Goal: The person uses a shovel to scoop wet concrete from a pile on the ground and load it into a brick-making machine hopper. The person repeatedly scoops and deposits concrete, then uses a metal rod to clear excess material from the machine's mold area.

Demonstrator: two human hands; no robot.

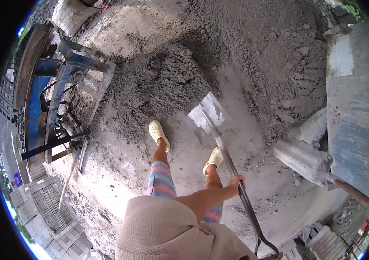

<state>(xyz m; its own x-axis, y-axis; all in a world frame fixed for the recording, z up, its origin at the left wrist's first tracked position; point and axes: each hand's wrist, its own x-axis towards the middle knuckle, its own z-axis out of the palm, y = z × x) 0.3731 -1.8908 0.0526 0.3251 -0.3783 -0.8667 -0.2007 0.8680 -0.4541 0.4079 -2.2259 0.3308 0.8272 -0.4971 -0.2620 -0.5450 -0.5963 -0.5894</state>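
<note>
A long-handled shovel [232, 165] slants across in front of me, its flat metal blade held over the ground just beyond my right foot. Partway down the shaft, my left hand [238, 185] is wrapped round it. At the lower edge my right hand [279, 256] shows only in part, closed at the D-shaped grip. The blade bears pale dried smears and no load on it. Past the blade lies a heap of dark, damp-looking mix [163, 73].
A blue, rusty metal machine frame [41, 99] stands at left. Looser grey sandy material [275, 56] spreads at far right, beside a large worn metal sheet [360, 112]. Crusted grey sacks [301, 160] lie below it. Stacked blocks [41, 229] and a grid crate [52, 203] are at lower left.
</note>
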